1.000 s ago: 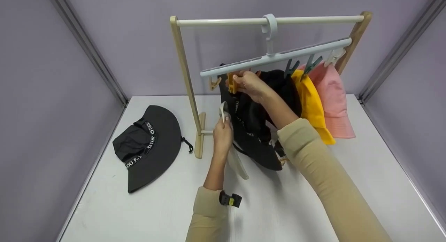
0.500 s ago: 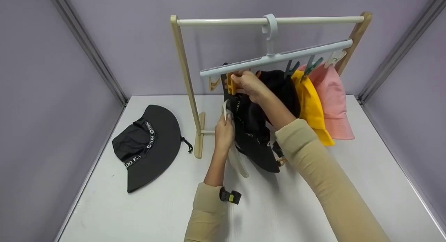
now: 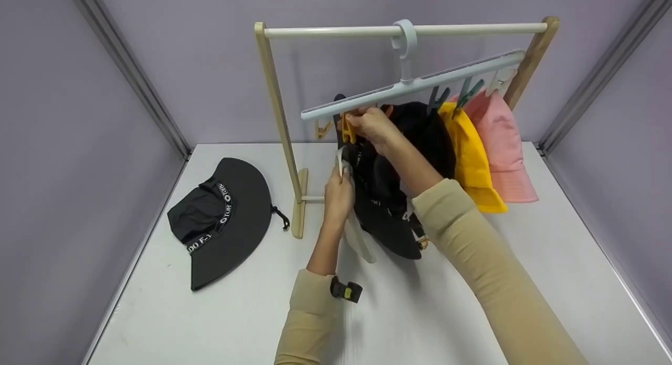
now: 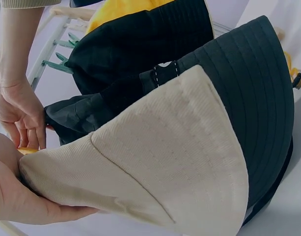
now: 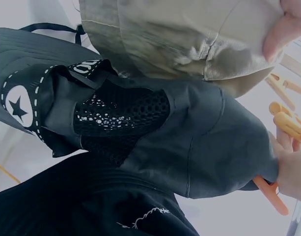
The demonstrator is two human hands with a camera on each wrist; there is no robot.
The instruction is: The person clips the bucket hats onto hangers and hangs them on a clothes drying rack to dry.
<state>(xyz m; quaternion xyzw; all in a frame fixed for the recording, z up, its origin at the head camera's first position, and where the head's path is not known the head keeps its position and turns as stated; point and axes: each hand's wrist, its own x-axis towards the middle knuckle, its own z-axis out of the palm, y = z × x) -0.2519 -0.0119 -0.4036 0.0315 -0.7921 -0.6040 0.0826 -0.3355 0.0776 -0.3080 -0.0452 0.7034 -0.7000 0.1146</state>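
My left hand [image 3: 339, 197] grips a beige bucket hat [image 4: 155, 157] by its crown, just below the pale blue clip hanger [image 3: 378, 95]. With my right hand [image 3: 375, 129] I pinch a yellow-orange clothespin [image 3: 347, 129] under the hanger's left half. The beige crown lies close to that clothespin; whether its jaws are around the fabric is hidden. Right behind hangs a black wide-brimmed hat [image 5: 214, 142] with mesh, an orange clothespin [image 5: 270, 194] at its crown. Another black hat [image 3: 428, 134], a yellow hat [image 3: 472, 160] and a pink bucket hat [image 3: 501, 149] hang farther right.
A wooden rack [image 3: 271, 86] with a white rod [image 3: 336, 33] carries the hanger, which slants down to the left. One more clothespin [image 3: 323, 129] dangles at its left end. Another black brimmed hat [image 3: 231, 218] lies on the white table [image 3: 236, 323] at left.
My left hand has moved slightly up with the beige hat, closer to the yellow-orange clothespin. The hanger's right end has risen a little. My right hand stays at the clothespin.
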